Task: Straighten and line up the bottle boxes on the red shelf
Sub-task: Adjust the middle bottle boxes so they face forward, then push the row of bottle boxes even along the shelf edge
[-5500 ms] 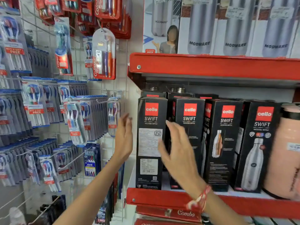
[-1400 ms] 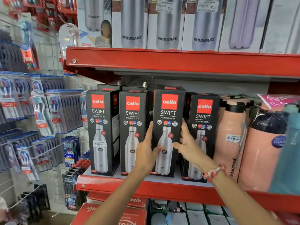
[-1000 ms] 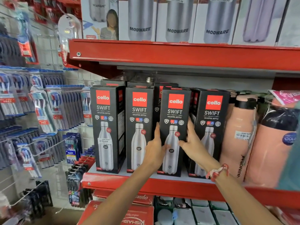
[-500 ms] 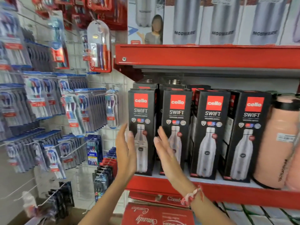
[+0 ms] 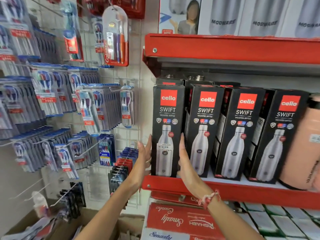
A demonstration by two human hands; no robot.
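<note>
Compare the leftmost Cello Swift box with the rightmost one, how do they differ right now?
The leftmost Cello Swift box sits between the left hand and right hand; the rightmost Cello Swift box is untouched. The leftmost faces the camera squarely and bears a price sticker; the rightmost shows its side panel. Both stand upright, same design.

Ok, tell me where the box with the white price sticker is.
It is the leftmost cello box in the front row on the red shelf, held between the left hand and right hand, beside the toothbrush rack.
</note>
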